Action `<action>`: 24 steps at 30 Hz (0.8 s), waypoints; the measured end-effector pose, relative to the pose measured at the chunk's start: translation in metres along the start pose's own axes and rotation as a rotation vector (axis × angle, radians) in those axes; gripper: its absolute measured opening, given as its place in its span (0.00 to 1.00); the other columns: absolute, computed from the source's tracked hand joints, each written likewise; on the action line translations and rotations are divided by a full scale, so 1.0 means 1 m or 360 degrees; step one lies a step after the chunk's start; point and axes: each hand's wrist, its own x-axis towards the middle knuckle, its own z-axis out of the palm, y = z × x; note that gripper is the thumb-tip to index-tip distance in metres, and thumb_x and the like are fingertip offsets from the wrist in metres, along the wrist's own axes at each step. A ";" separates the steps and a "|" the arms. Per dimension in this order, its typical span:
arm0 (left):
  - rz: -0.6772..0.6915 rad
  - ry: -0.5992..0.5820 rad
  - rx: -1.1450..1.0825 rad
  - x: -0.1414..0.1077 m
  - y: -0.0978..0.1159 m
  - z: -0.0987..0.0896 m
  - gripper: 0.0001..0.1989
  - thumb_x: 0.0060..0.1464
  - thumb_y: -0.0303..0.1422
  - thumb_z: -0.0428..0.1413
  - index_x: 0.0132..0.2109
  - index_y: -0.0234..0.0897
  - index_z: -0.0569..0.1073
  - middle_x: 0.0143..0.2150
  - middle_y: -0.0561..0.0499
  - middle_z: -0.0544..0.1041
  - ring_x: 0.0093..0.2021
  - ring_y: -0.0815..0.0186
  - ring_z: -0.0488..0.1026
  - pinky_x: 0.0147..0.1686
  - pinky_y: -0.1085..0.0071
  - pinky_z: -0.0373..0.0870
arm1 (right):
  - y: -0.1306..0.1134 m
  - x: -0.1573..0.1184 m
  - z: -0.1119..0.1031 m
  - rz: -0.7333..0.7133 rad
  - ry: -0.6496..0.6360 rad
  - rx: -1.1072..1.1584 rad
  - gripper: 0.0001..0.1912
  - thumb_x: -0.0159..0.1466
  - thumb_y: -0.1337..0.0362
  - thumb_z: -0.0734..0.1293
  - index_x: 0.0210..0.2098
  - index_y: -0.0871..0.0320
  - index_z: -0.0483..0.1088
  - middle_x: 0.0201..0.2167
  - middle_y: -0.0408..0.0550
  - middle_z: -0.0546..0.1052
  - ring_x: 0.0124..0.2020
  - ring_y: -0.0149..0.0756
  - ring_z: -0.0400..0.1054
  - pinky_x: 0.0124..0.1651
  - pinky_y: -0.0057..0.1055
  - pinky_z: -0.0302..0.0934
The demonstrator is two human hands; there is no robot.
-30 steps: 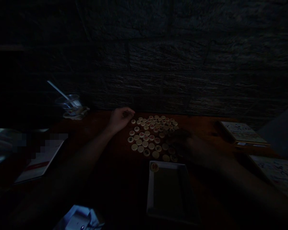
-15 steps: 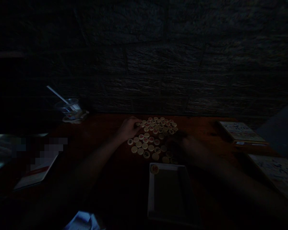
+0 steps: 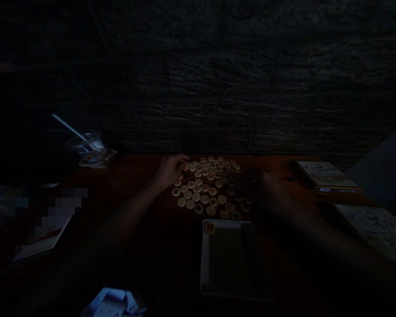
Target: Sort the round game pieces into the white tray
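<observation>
Round xiangqi pieces [image 3: 204,199], pale with red or black characters or plain faces, lie spread flat on the dark wooden table. At the far left edge of the spread is my left hand [image 3: 169,171], thumb and fingers apart around the border pieces, holding none. Over the right edge is my right hand [image 3: 264,187], deep in shadow, its fingers stretched left among the pieces. Nothing shows gripped in it, though the fingertips are hard to make out. In front of the spread, a shallow open box [image 3: 204,264] has one red-marked piece [image 3: 209,227] in its far left corner.
A clear plastic cup [image 3: 89,145] with a straw stands at the back left. Two flat illustrated boxes [image 3: 328,173] lie at the right. A booklet [image 3: 46,242] is on the left, and crumpled blue-white packaging [image 3: 115,303] in front. A stone wall [image 3: 211,88] rises behind.
My right hand has shifted away and to the back, uncovering pieces on the right side. My left hand has moved slightly left and back at the edge. The view has shifted a little.
</observation>
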 end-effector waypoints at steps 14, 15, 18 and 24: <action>0.0498 -0.0143 0.0367 0.003 0.000 0.010 0.10 0.62 0.33 0.56 0.45 0.36 0.81 0.46 0.43 0.77 0.49 0.57 0.75 0.53 0.58 0.72 | 0.006 0.004 0.004 -0.0335 -0.0093 -0.0124 0.17 0.69 0.70 0.62 0.52 0.58 0.79 0.50 0.57 0.78 0.50 0.44 0.74 0.53 0.37 0.68; 0.0509 -0.0162 0.0380 0.004 0.000 0.010 0.10 0.62 0.33 0.56 0.45 0.36 0.81 0.46 0.43 0.76 0.49 0.57 0.75 0.52 0.58 0.72 | 0.005 0.005 0.004 -0.0359 -0.0098 -0.0127 0.17 0.69 0.70 0.62 0.52 0.58 0.79 0.50 0.57 0.78 0.51 0.44 0.74 0.54 0.38 0.68; 0.0536 -0.0249 0.0464 0.004 0.002 0.007 0.11 0.64 0.33 0.55 0.45 0.35 0.80 0.43 0.43 0.77 0.47 0.56 0.74 0.52 0.57 0.71 | 0.004 0.005 0.004 -0.0344 -0.0105 -0.0177 0.15 0.68 0.70 0.64 0.51 0.59 0.79 0.53 0.59 0.77 0.53 0.46 0.73 0.57 0.40 0.67; 0.0490 -0.0300 0.0516 -0.001 0.019 0.005 0.15 0.68 0.32 0.47 0.45 0.36 0.79 0.42 0.43 0.80 0.46 0.56 0.76 0.51 0.57 0.71 | 0.000 0.000 -0.009 -0.0193 -0.0286 -0.0173 0.10 0.67 0.71 0.65 0.42 0.58 0.79 0.44 0.52 0.81 0.39 0.37 0.77 0.39 0.28 0.67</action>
